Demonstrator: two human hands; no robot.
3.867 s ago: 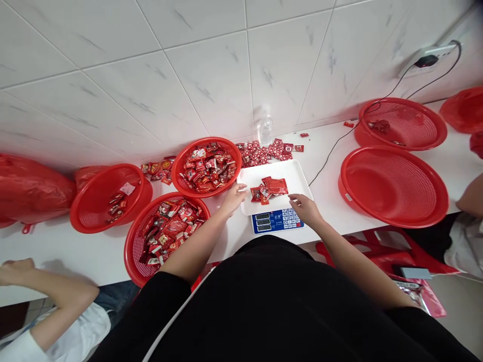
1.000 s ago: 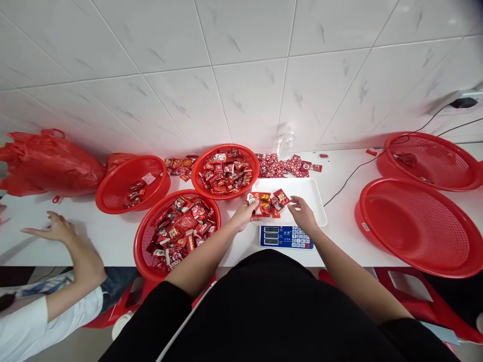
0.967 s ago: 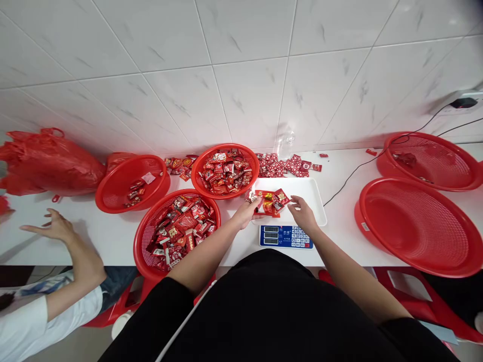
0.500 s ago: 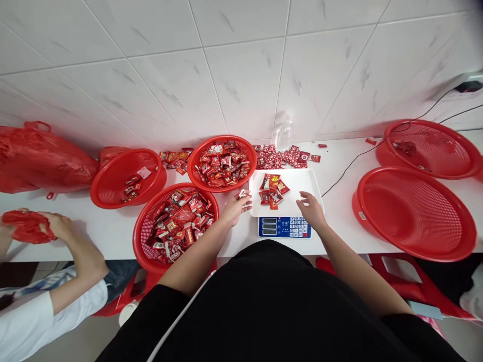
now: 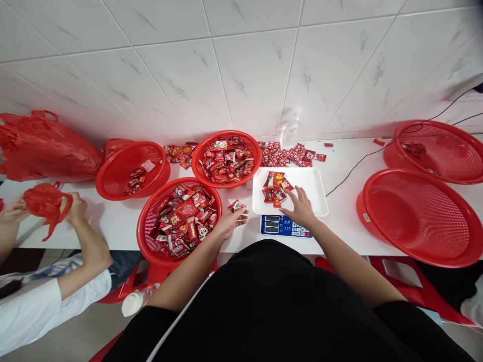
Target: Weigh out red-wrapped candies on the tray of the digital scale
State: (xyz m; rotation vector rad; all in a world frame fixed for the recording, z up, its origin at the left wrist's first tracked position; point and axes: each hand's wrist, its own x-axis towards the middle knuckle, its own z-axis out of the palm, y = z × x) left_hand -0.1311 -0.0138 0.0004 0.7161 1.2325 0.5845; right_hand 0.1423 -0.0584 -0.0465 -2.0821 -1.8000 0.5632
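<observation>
My left hand (image 5: 229,221) rests on the white table beside the near red basket (image 5: 151,213) full of red candy packets, and pinches one small red packet (image 5: 234,205) at its fingertips. With its fingers spread, my right hand (image 5: 300,206) lies on the white scale tray (image 5: 313,188), touching a small pile of red packets (image 5: 276,182). The scale's blue keypad and display (image 5: 281,226) sits under my right wrist.
A second basket of packets (image 5: 226,158) stands behind, a nearly empty one (image 5: 130,168) to its left. Loose packets (image 5: 289,155) lie by the wall. Two big red baskets (image 5: 422,216) and a cord (image 5: 354,166) are at right. Another person's hands hold a red bag (image 5: 47,203) at left.
My left hand drew back from the tray toward the near basket with one packet. My right hand moved forward onto the pile. The other person picked up a red bag.
</observation>
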